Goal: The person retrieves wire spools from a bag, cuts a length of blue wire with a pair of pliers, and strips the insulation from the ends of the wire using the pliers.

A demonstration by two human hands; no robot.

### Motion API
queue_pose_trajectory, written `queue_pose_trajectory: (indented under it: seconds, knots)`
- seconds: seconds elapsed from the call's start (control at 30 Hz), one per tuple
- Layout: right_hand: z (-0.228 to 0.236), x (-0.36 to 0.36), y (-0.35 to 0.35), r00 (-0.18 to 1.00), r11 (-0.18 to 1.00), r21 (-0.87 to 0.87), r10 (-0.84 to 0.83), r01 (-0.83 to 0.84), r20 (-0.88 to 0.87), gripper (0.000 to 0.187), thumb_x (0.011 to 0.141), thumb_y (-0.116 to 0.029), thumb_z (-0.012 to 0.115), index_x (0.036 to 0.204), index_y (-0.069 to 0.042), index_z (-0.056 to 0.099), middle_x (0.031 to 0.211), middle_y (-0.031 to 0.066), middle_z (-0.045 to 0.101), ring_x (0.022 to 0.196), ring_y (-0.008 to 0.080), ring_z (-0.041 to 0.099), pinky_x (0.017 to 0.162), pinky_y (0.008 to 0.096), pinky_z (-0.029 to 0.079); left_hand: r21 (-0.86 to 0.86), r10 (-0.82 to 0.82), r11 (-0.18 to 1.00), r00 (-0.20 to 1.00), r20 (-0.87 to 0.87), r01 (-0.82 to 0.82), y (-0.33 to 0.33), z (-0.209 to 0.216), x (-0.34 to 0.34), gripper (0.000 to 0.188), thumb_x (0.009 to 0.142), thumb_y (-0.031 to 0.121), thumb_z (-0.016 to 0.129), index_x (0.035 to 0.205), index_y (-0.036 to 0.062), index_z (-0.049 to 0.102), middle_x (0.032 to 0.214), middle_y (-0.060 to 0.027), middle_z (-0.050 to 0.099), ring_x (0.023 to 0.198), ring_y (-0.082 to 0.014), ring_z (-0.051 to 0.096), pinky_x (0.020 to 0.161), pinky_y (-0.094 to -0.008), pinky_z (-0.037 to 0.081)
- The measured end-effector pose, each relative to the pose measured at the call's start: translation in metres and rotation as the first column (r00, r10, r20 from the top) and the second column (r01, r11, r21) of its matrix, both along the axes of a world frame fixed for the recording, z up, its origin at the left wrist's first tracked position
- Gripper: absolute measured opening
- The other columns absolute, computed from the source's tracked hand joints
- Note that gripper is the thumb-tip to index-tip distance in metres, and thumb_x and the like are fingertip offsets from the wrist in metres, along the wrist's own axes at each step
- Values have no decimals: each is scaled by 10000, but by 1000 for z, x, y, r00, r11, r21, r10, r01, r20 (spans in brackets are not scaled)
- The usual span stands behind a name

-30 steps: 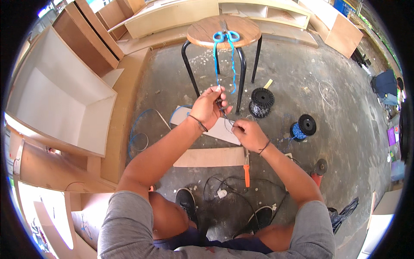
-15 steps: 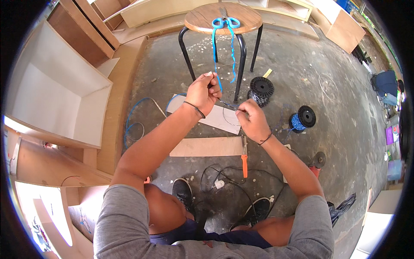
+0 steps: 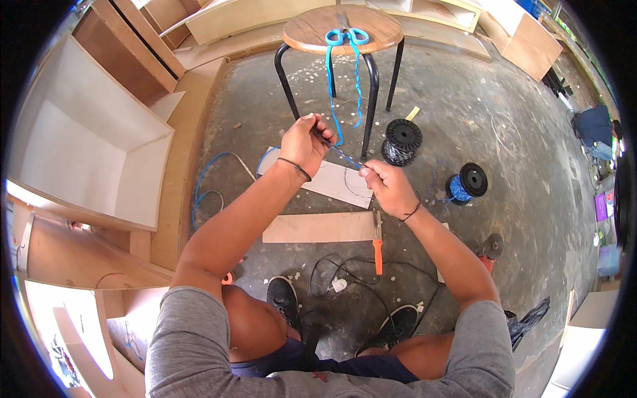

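A thin blue-and-dark cord (image 3: 346,157) is stretched between my hands. My left hand (image 3: 307,147) is closed on its left end, knuckles up, a little in front of the stool. Lower and to the right, my right hand (image 3: 390,187) pinches the cord between thumb and fingers. Blue-handled scissors (image 3: 347,36) lie on the round wooden stool (image 3: 298,30). From their handles hang a flat blue cord (image 3: 332,99) and a twisted blue braid (image 3: 358,93); the flat one reaches down to the cord by my left hand.
A black spool of dark cord (image 3: 403,136) and another of blue cord (image 3: 466,184) stand on the floor to the right. Below my hands lie a white board (image 3: 325,184), a wooden strip (image 3: 315,227), an orange-handled tool (image 3: 377,257) and a black cable (image 3: 358,278). Cabinets (image 3: 86,139) line the left.
My left hand has shifted slightly left and down and turned a little. More cord shows between the hands, and it is pulled straighter. My right hand has barely moved.
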State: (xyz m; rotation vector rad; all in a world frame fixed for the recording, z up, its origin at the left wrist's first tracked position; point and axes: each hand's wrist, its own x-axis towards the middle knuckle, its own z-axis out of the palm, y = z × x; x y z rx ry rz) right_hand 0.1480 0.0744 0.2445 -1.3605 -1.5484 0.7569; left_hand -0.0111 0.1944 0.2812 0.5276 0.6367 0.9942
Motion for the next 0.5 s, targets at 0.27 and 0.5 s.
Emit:
queue_pose_trajectory:
  seconds: [0.27, 0.5]
  knots:
    - [3, 12, 14, 937, 987, -47, 162, -155, 310, 182, 859, -151, 510, 840, 22, 563, 692, 203, 529, 595, 255, 502, 593, 354, 417, 917, 686, 203, 619, -383, 343, 5, -44, -29, 463, 715, -72, 556, 1161, 16, 469, 1143, -153, 496, 1008, -309, 501, 919, -398, 367]
    - [8, 16, 5, 895, 941, -252, 303, -226, 328, 227, 820, -97, 449, 962, 39, 562, 792, 176, 615, 715, 244, 585, 675, 345, 441, 535, 291, 36, 503, -814, 844, -51, -46, 7, 358, 773, 89, 532, 1104, -33, 475, 972, -210, 567, 903, -373, 570, 761, -442, 458]
